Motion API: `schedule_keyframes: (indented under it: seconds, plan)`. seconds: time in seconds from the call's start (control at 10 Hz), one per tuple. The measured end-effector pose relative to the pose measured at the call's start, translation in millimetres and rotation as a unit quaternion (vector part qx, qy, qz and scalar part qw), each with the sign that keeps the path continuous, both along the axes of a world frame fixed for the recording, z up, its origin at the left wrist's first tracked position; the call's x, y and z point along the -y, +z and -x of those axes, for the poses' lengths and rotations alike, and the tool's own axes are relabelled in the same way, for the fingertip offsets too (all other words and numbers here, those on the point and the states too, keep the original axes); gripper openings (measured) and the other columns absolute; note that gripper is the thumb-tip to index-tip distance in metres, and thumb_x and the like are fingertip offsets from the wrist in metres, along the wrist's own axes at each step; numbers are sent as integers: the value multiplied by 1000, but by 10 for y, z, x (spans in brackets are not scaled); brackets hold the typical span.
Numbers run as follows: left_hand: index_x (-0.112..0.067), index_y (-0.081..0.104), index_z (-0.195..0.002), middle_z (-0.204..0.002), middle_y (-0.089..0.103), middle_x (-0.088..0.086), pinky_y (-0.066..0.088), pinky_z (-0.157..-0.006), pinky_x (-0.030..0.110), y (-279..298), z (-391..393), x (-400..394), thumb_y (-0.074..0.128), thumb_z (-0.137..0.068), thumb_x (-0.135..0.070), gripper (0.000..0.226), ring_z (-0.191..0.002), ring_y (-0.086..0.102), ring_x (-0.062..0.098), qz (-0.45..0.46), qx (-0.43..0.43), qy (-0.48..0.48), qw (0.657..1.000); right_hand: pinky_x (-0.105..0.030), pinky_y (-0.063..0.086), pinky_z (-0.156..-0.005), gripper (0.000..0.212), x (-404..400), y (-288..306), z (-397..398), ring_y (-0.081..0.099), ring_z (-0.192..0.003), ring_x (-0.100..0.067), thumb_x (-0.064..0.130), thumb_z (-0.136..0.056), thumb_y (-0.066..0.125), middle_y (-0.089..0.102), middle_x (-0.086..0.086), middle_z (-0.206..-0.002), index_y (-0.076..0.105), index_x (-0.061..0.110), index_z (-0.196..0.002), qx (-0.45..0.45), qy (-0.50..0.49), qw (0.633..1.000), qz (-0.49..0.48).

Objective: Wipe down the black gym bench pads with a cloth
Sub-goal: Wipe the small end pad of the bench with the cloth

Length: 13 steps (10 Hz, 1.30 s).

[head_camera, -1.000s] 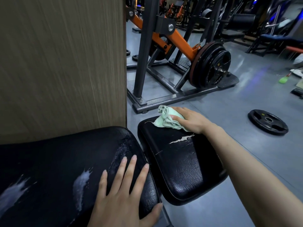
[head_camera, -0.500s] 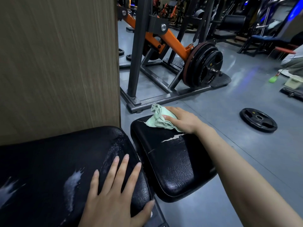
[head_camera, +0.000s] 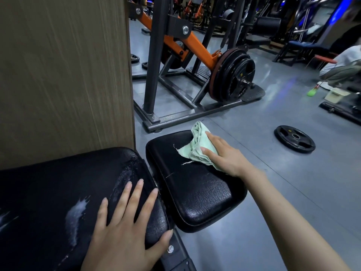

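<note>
Under right hand [head_camera: 227,156], cloth [head_camera: 197,147] on pad [head_camera: 195,184]

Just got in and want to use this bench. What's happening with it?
A person is wiping it down. Their right hand presses a pale green cloth onto the far part of the smaller black pad, near a tear in its cover. Their left hand rests flat on the larger pad, which shows whitish scuffed patches.

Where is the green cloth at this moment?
In the head view, the green cloth lies right of centre on the far end of the smaller bench pad, pressed under the right hand.
</note>
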<state>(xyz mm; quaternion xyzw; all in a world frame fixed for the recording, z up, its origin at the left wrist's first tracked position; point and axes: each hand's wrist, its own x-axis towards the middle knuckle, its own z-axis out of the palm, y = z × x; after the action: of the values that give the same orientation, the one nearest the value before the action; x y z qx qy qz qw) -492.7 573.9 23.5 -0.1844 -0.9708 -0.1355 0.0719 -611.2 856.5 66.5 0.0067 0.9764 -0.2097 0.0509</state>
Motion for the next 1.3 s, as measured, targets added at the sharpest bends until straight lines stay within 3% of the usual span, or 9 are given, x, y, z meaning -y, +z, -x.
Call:
schedule_keyframes:
  seconds: [0.2, 0.3, 0.4, 0.6, 0.8, 0.9, 1.0, 1.2, 1.3]
  plan:
    - [-25, 43, -136, -146, 40, 6, 9, -109, 46, 4, 4, -1, 15, -83, -74, 77, -136, 28, 20, 6, 16, 4, 1000, -37, 24, -111, 90, -6, -49, -443, 21, -143, -18, 84, -65, 12, 8, 12, -159, 6, 47, -148, -17, -34, 999, -18]
    - [-23, 45, -135, -145, 41, 8, 9, -108, 46, 13, -9, -8, 15, -84, -73, 78, -135, 30, 20, 9, 14, 1, 1000, -38, 25, -111, 80, 8, -72, -556, 25, -142, -24, 80, -76, 22, 5, 11, -160, 5, 48, -147, -15, -50, 998, -28]
    - [-23, 48, -134, -145, 41, 8, 10, -108, 46, 27, -17, -17, 14, -84, -73, 79, -135, 30, 20, 4, 17, 5, 1000, -39, 28, -110, 70, 11, -43, -489, 29, -140, -26, 70, -88, 30, 7, 10, -159, 6, 45, -148, -9, -52, 998, -37]
    - [-24, 45, -135, -144, 42, 7, 8, -108, 46, 24, -16, -11, 34, -77, -71, 76, -134, 29, 20, 7, 4, 2, 1000, -33, 27, -107, 67, 20, -11, -416, 31, -139, -17, 66, -89, 37, 20, 13, -156, 14, 42, -148, -25, -65, 997, 21]
    - [-24, 45, -134, -144, 43, 6, 8, -108, 45, 38, -25, -11, 33, -77, -71, 75, -135, 29, 19, 18, 7, 4, 1000, -30, 27, -104, 66, 56, -46, -666, 31, -138, -12, 64, -90, 38, 21, 15, -154, 17, 41, -148, -50, -100, 992, 55]
    - [-24, 45, -136, -145, 41, 6, 15, -105, 49, 53, -23, -5, 23, -83, -71, 74, -135, 29, 20, 39, 4, 5, 999, -32, 32, -105, 67, 75, -131, -852, 36, -135, -18, 67, -89, 35, 15, 15, -156, 13, 45, -148, -60, -117, 990, 48]
    - [-25, 44, -137, -146, 40, 6, 18, -104, 51, 74, -41, 1, 29, -81, -71, 74, -136, 27, 20, 51, 6, 7, 999, -40, 44, -99, 76, 143, -208, -1059, 51, -121, -28, 82, -75, 25, 9, 18, -156, 9, 53, -143, -83, -138, 985, 67]
    - [-22, 43, -138, -147, 38, 7, 18, -105, 52, 113, -74, 7, 27, -83, -69, 74, -138, 27, 21, 46, -2, 2, 999, -27, 23, -103, 86, 442, -325, -1354, 17, -143, -15, 78, -71, 21, -7, 17, -158, 8, 43, -148, -139, -184, 964, 130]
    - [-21, 45, -137, -146, 40, 8, 25, -104, 55, 136, -77, -1, 28, -83, -69, 75, -137, 32, 23, 49, 0, 5, 999, -34, 24, -111, 86, 486, -306, -1292, 18, -143, -18, 76, -73, 26, 0, 9, -158, 16, 38, -149, -151, -207, 955, 151]
